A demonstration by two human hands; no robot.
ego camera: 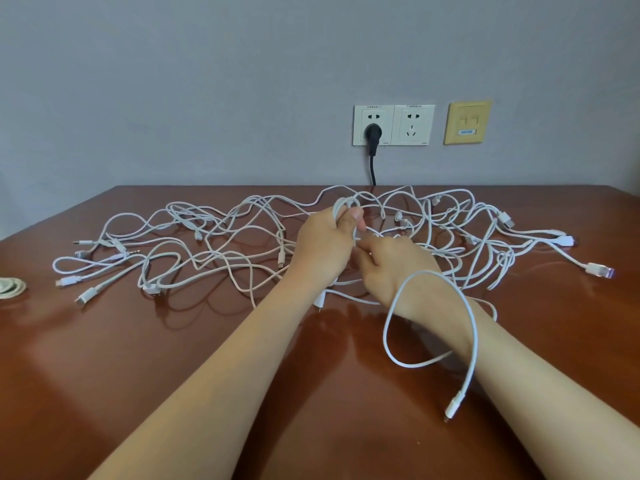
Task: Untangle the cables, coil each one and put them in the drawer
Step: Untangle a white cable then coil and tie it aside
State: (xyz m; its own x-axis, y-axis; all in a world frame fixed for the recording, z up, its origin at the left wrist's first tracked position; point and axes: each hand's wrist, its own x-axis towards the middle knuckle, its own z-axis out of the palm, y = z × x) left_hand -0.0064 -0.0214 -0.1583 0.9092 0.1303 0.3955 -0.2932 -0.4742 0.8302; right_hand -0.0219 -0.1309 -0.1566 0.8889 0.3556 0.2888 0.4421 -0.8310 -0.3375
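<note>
Nearest, at about five o'clock from the hands, the connector (pixel 454 404) of a white cable (pixel 385 332) dangles free. Its slack is draped in a wide loop over the right wrist, probably so the tail stays clear of the heap while it is wound. The right hand (pixel 398 268) is curled, its fingertips pinching that cable just beside the other hand, seemingly to feed it in under light tension. At eleven o'clock from it, touching, the left hand (pixel 322 244) is closed round a small coil (pixel 344 204) and holds the turns upright so they cannot spring apart.

Behind and to both sides, from nine to three o'clock, the tangle of white cables (pixel 242 216) sprawls over the surface (pixel 173 358), so most of the job looks undone. One wound bundle (pixel 10 287) lies apart at the far nine o'clock edge. No drawer is in view.

The surface is glossy reddish-brown wood against a grey wall (pixel 207 98). At twelve o'clock sit twin sockets (pixel 412 124), one taking a black plug (pixel 373 133), with a yellow plate (pixel 467 122) beside them.
</note>
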